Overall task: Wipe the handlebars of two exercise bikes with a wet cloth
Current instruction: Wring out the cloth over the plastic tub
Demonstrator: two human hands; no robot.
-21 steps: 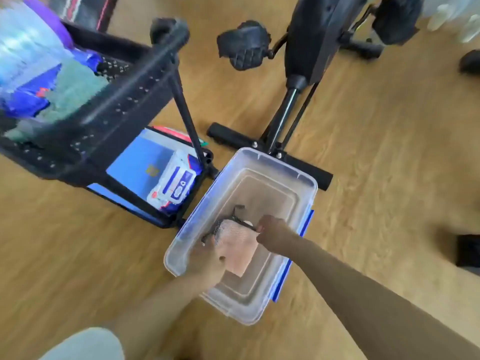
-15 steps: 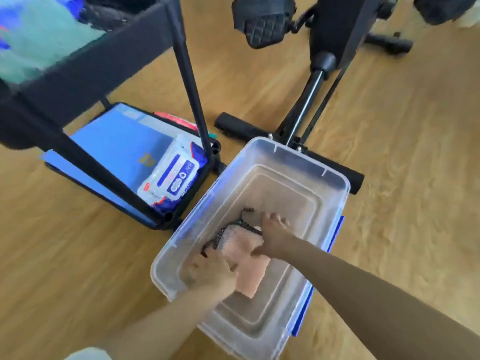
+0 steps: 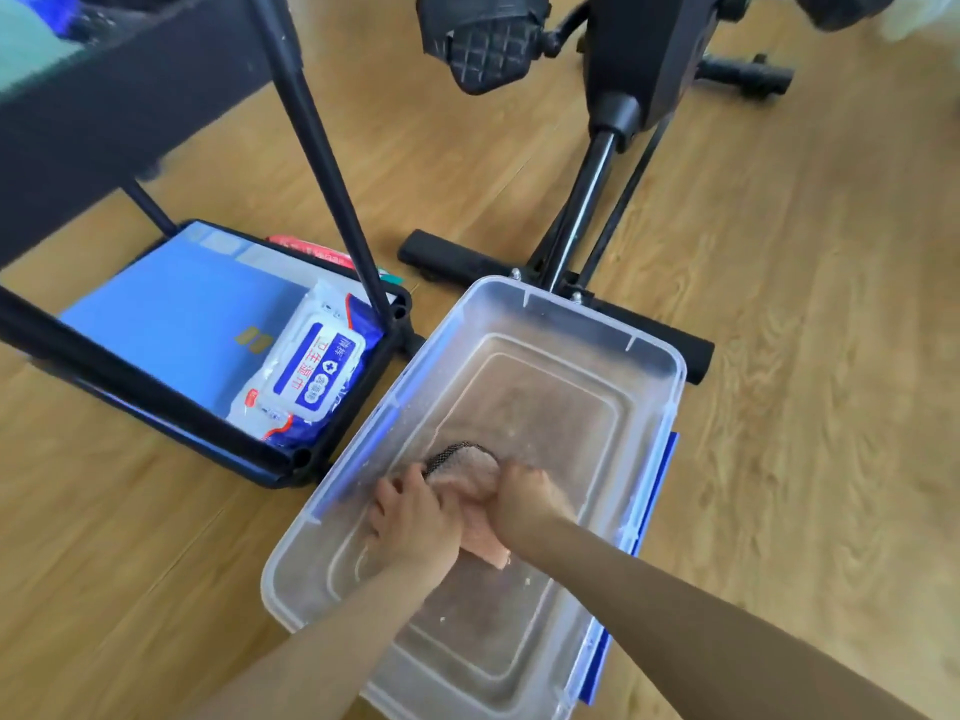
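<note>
A pink cloth [image 3: 477, 478] with a dark mesh edge lies bunched inside a clear plastic tub [image 3: 582, 314] on the wooden floor. My left hand [image 3: 415, 522] grips the cloth from the left and my right hand [image 3: 524, 498] grips it from the right, both curled round it. Just behind the tub stands a black exercise bike [image 3: 639, 54], showing its pedal [image 3: 483, 39], upright post and floor bar [image 3: 457, 254]. The handlebars are out of view.
A black utility cart [image 3: 332, 163] stands to the left of the tub. Its bottom shelf holds a blue box [image 3: 176, 324] and a pack of wet wipes [image 3: 306, 376]. Open wooden floor [image 3: 831, 356] lies to the right.
The camera has dropped closer to the tub. Both hands have closed in on the cloth and bunched it together, where before it lay flatter between them.
</note>
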